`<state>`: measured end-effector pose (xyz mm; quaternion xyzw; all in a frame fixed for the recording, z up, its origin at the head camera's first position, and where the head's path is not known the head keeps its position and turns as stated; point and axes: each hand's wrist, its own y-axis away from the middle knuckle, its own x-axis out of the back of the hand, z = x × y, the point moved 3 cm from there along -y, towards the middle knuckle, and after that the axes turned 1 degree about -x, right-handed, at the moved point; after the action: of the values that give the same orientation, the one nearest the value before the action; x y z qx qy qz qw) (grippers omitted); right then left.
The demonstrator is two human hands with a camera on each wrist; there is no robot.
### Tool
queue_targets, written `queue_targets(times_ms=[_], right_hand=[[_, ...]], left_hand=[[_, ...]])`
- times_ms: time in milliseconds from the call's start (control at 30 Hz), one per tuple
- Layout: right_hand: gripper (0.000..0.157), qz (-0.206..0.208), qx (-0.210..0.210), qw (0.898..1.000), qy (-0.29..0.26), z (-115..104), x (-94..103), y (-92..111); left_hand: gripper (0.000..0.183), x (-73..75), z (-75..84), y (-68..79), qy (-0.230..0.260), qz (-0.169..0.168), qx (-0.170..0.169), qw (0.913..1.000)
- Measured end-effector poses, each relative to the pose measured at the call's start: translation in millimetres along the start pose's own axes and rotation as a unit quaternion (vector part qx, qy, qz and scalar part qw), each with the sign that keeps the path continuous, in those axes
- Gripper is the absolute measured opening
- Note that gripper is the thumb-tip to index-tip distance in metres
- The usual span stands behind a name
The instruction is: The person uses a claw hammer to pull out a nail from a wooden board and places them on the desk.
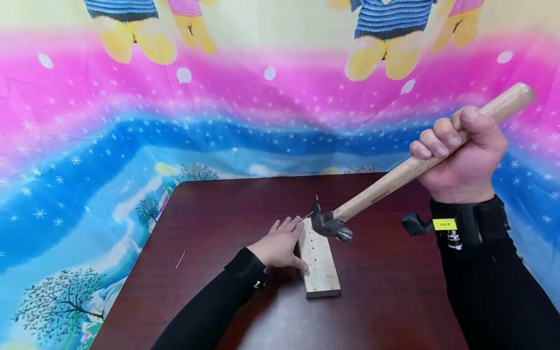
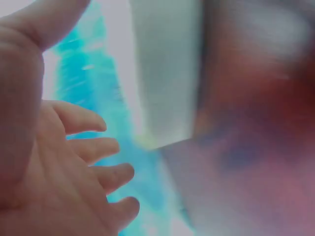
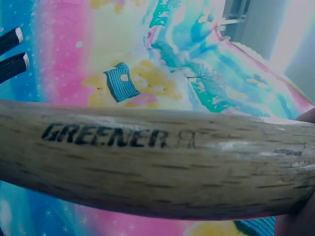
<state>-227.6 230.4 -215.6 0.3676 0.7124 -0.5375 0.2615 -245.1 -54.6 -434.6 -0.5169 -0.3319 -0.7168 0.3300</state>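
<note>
My right hand (image 1: 459, 150) is raised at the right and grips a claw hammer (image 1: 385, 187) by its wooden handle. The hammer's dark metal head overlaps the far end of a pale wooden block (image 1: 320, 272) in the head view. Lettering on the handle (image 3: 123, 162) fills the right wrist view. My left hand (image 1: 280, 245) lies along the block's left side, thumb at its edge, fingers extended. Between the fingertips and the claw shows a thin nail (image 1: 307, 216). Several small dark holes dot the block's top. In the left wrist view the fingers are spread beside the blurred block (image 2: 167, 73).
A second thin nail (image 1: 180, 259) lies on the dark red-brown table (image 1: 218, 209), left of my left hand. A printed cloth (image 1: 245, 97) with bears and snowflakes hangs behind the table and runs down its left side.
</note>
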Motion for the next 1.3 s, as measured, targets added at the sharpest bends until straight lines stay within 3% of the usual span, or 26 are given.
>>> queue_targets(times_ms=[67, 133, 233, 333, 467, 567, 667, 833, 1100, 1300], right_hand=[[0.030, -0.003, 0.001, 1.000, 0.006, 0, -1.1, 2], [0.030, -0.012, -0.002, 1.000, 0.010, 1, -2.0, 3], [0.031, -0.030, -0.010, 0.999, 0.016, 2, -3.4, 5], [0.030, -0.042, -0.012, 0.999, 0.019, 4, -4.5, 6], [0.030, -0.050, -0.008, 0.998, 0.026, 7, -5.3, 7], [0.032, -0.054, -0.005, 0.998, 0.036, 8, -5.7, 7], [0.033, -0.056, -0.006, 0.997, 0.048, 8, -5.6, 8], [0.033, -0.054, -0.008, 0.996, 0.063, 9, -4.9, 11], [0.033, -0.067, -0.024, 0.995, 0.069, 12, -4.1, 14], [0.034, -0.109, -0.033, 0.989, 0.091, 15, -3.8, 17]], left_hand=[[0.111, 16.4, -1.0, 8.7, 0.042, 0.040, -0.017, 0.9982], [0.110, 37.4, -0.5, 20.9, 0.098, 0.096, -0.035, 0.9900], [0.113, 65.2, 8.0, 41.2, 0.176, 0.180, -0.071, 0.9651], [0.106, 79.6, 26.0, 55.4, 0.206, 0.233, -0.117, 0.9433], [0.070, 81.8, 48.1, 62.7, 0.186, 0.271, -0.159, 0.9309], [0.042, 80.4, 56.6, 64.6, 0.163, 0.307, -0.150, 0.9257], [0.029, 80.4, 60.2, 65.8, 0.141, 0.337, -0.130, 0.9220], [0.022, 79.9, 61.8, 66.9, 0.100, 0.366, -0.122, 0.9173], [0.015, 83.8, 63.0, 72.5, 0.056, 0.404, -0.142, 0.9020], [0.011, 86.1, 61.7, 75.9, 0.070, 0.440, -0.166, 0.8796]])
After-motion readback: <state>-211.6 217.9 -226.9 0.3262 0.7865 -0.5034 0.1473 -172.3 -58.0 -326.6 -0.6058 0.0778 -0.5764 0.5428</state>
